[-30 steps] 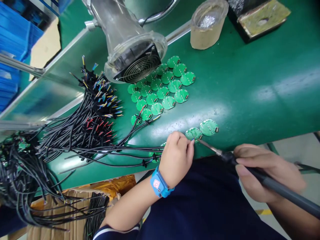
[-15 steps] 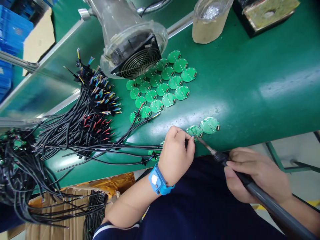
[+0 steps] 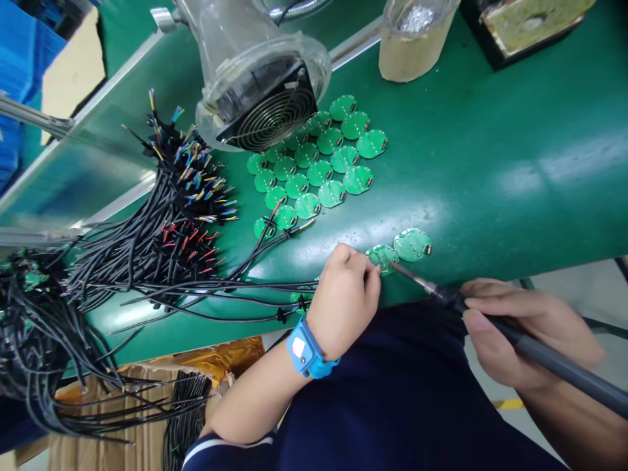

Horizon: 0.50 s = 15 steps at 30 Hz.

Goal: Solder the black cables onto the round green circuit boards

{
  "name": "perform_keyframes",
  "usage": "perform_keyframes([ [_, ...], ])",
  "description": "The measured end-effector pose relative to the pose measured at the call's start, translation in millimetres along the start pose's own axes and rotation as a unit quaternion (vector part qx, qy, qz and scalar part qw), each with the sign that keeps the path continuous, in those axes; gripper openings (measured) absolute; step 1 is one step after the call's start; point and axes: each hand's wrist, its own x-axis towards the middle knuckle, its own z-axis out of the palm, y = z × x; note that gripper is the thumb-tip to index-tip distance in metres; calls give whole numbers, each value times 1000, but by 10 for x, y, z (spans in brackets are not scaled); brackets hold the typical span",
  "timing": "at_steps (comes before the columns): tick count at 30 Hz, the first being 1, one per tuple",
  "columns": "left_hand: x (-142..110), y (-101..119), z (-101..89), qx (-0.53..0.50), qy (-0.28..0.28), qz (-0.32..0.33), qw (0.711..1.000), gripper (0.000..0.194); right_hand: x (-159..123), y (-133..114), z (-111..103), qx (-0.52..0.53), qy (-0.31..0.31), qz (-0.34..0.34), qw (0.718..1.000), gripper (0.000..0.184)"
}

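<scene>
My right hand (image 3: 530, 333) is wrapped round the dark handle of a soldering iron (image 3: 449, 297). The iron's tip is at a round green circuit board (image 3: 383, 257) near the front of the bench. My left hand (image 3: 347, 288), with a blue wrist strap (image 3: 307, 350), pinches the end of a black cable (image 3: 275, 286) beside that board. The fingers hide the cable's wire ends. A second round circuit board (image 3: 413, 244) lies just to the right, and another board (image 3: 297, 301) is partly covered left of my wrist.
Rows of round green boards (image 3: 320, 173) lie under a fume extractor fan (image 3: 275, 111). Bundled black cables with bared ends (image 3: 191, 190) spread at left. A paper-wrapped cup (image 3: 409, 52) and a sponge tray (image 3: 530, 26) stand at the back. A cardboard box (image 3: 112, 418) sits below the bench edge.
My right hand has drawn back slightly to the right with the soldering iron, its tip still close to the board. The left hand has barely moved.
</scene>
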Motion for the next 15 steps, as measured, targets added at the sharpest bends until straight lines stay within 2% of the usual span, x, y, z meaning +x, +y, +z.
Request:
perform_keyframes([
  [7, 90, -8, -88, 10, -61, 5, 998, 15, 72, 17, 52, -8, -17, -73, 997, 21],
  [12, 123, 12, -95, 29, -73, 5, 997, 17, 158, -46, 47, -32, -96, -118, 988, 10],
  [15, 120, 28, -77, 42, -70, -1, 997, 16, 158, -45, 51, -47, -142, -102, 984, 18],
])
